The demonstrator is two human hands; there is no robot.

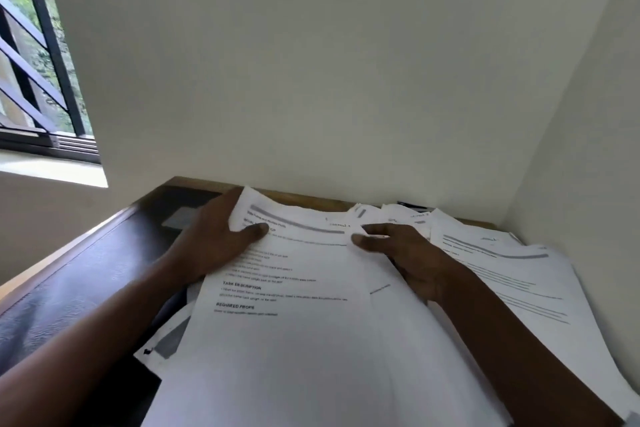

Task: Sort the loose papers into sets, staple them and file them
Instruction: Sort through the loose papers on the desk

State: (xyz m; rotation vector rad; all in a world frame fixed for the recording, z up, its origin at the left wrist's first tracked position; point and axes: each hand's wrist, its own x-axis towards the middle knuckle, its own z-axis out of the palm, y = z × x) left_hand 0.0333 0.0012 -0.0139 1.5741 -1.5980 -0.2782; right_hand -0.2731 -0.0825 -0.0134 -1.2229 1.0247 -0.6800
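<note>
A printed sheet [284,322] with bold headings lies on top of a spread of loose white papers [512,281] covering the desk. My left hand [211,239] holds the sheet's upper left edge, thumb on top and fingers curled under the lifted corner. My right hand [405,253] rests on the papers at the sheet's upper right, with the thumb and fingertips pinching a paper edge there. More printed pages fan out to the right, under my right forearm.
A black desk mat or folder [86,274] covers the left part of the wooden desk [311,199]. Walls close in behind and on the right. A small dark object [412,206] peeks out behind the papers at the back. A barred window [34,62] is upper left.
</note>
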